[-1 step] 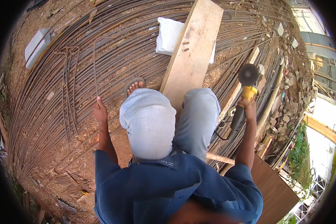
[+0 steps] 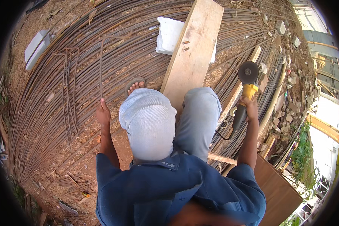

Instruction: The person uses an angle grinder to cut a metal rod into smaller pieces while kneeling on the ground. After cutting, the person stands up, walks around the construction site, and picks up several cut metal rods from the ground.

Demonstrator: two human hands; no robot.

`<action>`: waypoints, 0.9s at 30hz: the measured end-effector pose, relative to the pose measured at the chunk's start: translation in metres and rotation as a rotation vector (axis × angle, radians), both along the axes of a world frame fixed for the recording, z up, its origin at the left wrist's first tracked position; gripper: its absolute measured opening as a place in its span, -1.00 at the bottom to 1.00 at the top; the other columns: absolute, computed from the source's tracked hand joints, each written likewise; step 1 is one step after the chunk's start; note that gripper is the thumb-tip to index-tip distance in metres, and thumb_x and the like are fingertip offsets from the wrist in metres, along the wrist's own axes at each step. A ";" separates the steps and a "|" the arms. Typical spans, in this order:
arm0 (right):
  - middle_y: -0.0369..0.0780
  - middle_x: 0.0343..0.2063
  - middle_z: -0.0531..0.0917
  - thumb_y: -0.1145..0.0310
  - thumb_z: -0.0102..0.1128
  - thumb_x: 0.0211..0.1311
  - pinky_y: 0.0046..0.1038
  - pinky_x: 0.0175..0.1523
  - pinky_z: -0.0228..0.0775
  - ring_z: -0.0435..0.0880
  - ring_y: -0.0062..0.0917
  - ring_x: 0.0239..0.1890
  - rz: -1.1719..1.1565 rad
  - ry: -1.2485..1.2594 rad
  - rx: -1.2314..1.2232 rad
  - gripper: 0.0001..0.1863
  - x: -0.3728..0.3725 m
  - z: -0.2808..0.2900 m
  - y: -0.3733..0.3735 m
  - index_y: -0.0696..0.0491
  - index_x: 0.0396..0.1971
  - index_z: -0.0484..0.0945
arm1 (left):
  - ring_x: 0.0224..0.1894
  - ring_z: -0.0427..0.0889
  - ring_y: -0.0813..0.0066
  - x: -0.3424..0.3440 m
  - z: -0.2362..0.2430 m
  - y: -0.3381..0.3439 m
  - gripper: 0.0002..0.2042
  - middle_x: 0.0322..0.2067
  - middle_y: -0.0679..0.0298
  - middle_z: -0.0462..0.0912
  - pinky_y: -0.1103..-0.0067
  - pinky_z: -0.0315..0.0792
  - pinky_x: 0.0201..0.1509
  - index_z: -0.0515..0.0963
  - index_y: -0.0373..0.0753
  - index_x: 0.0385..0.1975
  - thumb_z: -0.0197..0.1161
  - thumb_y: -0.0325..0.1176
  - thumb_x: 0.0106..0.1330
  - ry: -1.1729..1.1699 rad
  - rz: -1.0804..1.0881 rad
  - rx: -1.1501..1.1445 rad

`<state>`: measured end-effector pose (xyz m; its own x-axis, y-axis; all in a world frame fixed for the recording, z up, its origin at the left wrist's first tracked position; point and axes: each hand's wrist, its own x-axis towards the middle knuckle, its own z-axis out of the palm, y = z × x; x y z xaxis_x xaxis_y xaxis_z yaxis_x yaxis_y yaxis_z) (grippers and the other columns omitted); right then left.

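Note:
My left hand (image 2: 103, 113) is closed around the lower end of a bent steel rod (image 2: 101, 71), its thumb pointing up along the bar. The rod stretches away from me, and its far end bends off to the right. To the right, my right hand (image 2: 250, 107) grips an angle grinder (image 2: 248, 92) by its dark body. The grinder has a yellow head and a dark round disc (image 2: 248, 72) at the far end, held clear of the plank. A wooden plank (image 2: 197, 41) slopes away between my knees, with two short rusty pieces (image 2: 186, 45) lying on it.
Long steel bars (image 2: 45, 101) cover the ground in a wide curve. Several bent rods (image 2: 66, 90) lie at left. White blocks sit under the plank (image 2: 167, 35) and at far left (image 2: 37, 49). Broken bricks (image 2: 286, 120) line the right; a brown board (image 2: 277, 184) lies behind.
My left hand has shifted slightly right, and the bent rod's far end has swung right with it. The grinder has moved very slightly up and left in the picture.

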<state>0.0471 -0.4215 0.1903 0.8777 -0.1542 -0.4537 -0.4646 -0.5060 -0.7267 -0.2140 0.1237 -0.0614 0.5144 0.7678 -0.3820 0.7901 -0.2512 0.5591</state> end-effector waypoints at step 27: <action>-0.21 -0.36 0.58 0.41 0.24 -0.03 -0.46 -0.33 0.51 0.60 -0.50 -0.41 -0.203 0.040 0.009 -0.54 -0.042 -0.012 -0.039 0.15 -0.05 0.41 | -0.19 0.61 -0.13 0.340 0.105 -0.002 -0.29 -0.30 -0.20 0.62 0.18 0.45 -0.09 0.66 -0.33 -0.36 -0.14 0.30 0.35 0.159 -1.159 0.209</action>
